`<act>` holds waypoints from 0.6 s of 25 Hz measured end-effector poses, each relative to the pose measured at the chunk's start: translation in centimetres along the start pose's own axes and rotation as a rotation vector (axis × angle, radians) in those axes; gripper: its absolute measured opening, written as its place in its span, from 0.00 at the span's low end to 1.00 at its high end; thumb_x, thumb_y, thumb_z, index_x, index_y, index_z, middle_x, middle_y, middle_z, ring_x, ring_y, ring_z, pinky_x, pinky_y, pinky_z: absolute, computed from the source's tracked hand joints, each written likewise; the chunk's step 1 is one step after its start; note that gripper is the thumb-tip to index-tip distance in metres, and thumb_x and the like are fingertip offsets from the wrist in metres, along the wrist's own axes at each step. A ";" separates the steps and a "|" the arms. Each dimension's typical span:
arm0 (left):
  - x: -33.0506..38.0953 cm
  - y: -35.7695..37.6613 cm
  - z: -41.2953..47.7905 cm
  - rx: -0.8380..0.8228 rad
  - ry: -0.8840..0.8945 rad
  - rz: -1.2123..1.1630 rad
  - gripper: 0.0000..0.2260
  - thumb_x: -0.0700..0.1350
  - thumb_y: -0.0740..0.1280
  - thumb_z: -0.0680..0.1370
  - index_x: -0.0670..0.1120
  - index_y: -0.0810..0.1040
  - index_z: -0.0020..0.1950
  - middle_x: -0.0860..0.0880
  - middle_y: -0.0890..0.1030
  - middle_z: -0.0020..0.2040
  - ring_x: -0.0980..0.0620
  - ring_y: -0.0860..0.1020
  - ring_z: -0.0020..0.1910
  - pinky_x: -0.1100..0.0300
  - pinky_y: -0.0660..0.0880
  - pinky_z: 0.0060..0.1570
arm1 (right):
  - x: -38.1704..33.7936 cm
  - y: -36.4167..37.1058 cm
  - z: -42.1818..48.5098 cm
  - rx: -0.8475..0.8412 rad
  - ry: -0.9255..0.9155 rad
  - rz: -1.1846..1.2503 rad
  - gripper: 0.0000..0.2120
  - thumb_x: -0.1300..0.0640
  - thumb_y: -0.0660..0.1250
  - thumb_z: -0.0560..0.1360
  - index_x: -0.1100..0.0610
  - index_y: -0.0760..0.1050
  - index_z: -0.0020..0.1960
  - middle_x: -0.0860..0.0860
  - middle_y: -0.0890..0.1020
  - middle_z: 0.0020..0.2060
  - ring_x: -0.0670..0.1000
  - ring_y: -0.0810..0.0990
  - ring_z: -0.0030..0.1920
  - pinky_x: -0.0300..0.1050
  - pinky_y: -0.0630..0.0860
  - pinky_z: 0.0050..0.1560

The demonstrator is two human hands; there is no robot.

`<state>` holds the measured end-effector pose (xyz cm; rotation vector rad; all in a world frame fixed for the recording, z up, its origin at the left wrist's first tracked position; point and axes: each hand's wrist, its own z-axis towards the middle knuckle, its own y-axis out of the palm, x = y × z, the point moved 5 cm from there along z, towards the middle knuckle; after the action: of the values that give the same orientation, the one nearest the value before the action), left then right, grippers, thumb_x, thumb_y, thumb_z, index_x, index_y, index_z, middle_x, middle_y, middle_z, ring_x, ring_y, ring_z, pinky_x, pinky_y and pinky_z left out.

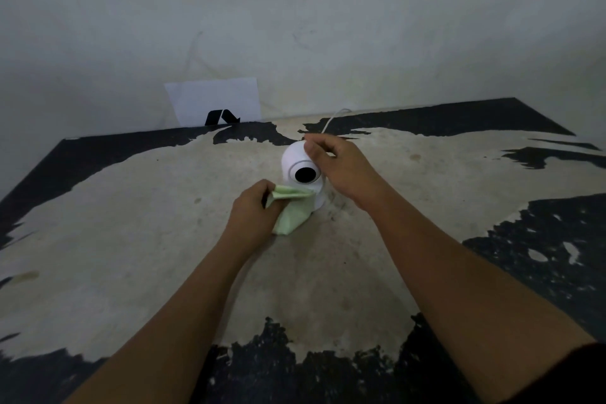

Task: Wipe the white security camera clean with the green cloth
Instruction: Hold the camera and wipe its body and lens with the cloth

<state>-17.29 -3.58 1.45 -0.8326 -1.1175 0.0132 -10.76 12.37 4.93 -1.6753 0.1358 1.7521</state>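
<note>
The white security camera (295, 162) stands upright near the middle of the worn table (131, 223), its round black lens facing me. My right hand (337, 167) grips the right side of the camera's round head, thumb on top. My left hand (254, 213) holds the green cloth (290, 211) bunched in its fingers. A corner of the cloth presses against the camera's neck, just under the lens. The camera's base is partly hidden behind the cloth. A white cable (331, 118) runs from behind the camera toward the wall.
A white sheet of paper (214, 102) with a black mark leans against the wall at the table's far edge. The tabletop is pale where its black coating has peeled; black patches remain at the edges. A grey wall stands right behind the table.
</note>
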 end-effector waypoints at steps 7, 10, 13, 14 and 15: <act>1.9 -0.7 -3.1 -0.114 -0.029 -0.352 0.04 0.44 0.65 0.77 0.50 0.80 0.45 0.43 0.82 0.42 0.47 0.79 0.39 0.54 0.76 0.39 | -0.7 -0.6 -6.4 -0.082 -0.150 -0.113 0.29 0.47 0.75 0.67 0.47 0.69 0.65 0.45 0.76 0.51 0.40 0.75 0.48 0.31 0.71 0.45; 2.2 -0.1 -2.5 -0.158 0.017 -0.313 0.11 0.38 0.63 0.77 0.53 0.80 0.45 0.45 0.80 0.39 0.50 0.75 0.35 0.56 0.72 0.36 | 0.6 0.2 -6.3 -0.089 -0.215 -0.216 0.10 0.54 0.72 0.71 0.52 0.78 0.52 0.42 0.77 0.36 0.39 0.75 0.34 0.32 0.69 0.35; 2.0 -0.8 -1.4 -0.094 0.000 -0.279 0.16 0.34 0.58 0.76 0.55 0.77 0.50 0.50 0.79 0.50 0.53 0.75 0.42 0.61 0.73 0.40 | 2.0 -0.8 -5.1 -0.039 -0.195 -0.304 0.02 0.57 0.69 0.73 0.55 0.80 0.44 0.47 0.79 0.33 0.41 0.74 0.32 0.37 0.67 0.35; 2.1 -1.4 -0.7 -0.041 0.002 -0.281 0.17 0.35 0.58 0.77 0.55 0.76 0.54 0.50 0.78 0.56 0.54 0.76 0.47 0.61 0.74 0.44 | 2.2 -0.9 -4.8 -0.057 -0.197 -0.350 0.03 0.58 0.69 0.73 0.57 0.80 0.44 0.50 0.80 0.35 0.44 0.75 0.34 0.41 0.68 0.36; 2.2 -1.9 0.3 0.001 0.016 -0.287 0.17 0.37 0.58 0.78 0.56 0.74 0.58 0.51 0.75 0.61 0.54 0.76 0.52 0.59 0.75 0.49 | 2.3 -0.8 -4.4 -0.080 -0.208 -0.397 0.03 0.59 0.68 0.73 0.58 0.80 0.44 0.53 0.82 0.37 0.48 0.77 0.37 0.43 0.68 0.38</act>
<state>-17.21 -3.88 4.36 -0.6644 -1.2128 -0.2314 -6.44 11.63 2.48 -1.4430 -0.3427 1.6260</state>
